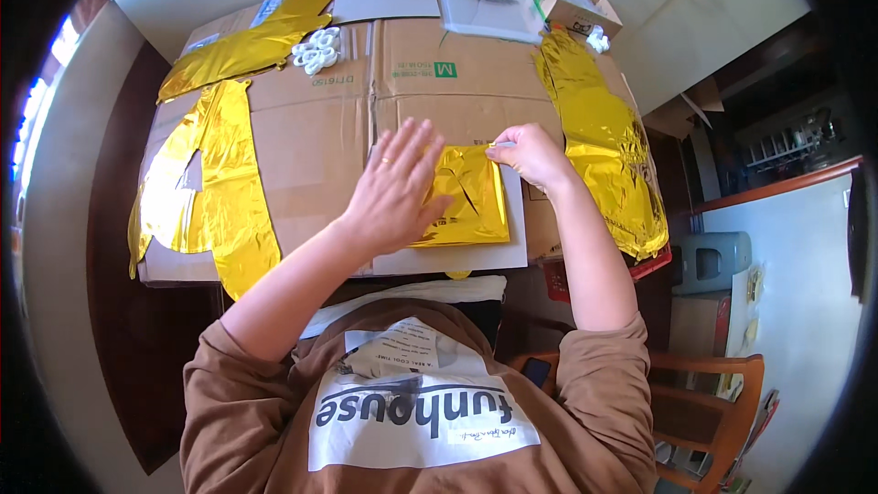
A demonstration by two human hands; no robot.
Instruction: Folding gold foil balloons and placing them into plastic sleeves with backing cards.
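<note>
A gold foil balloon, folded into a flat near-square, lies on a white sheet of card in front of me. My left hand is spread over its left part, fingers stretched out, a ring on one of them. How firmly that palm presses cannot be seen. At the far right corner of the folded foil, my right hand pinches the edge between thumb and fingers. A slit-like crease runs across the middle of the foil.
Flattened cardboard covers the table. Unfolded gold foil balloons lie at the left, far left and right. White plastic clips or rings sit at the back, near a small open box. A wooden chair stands right.
</note>
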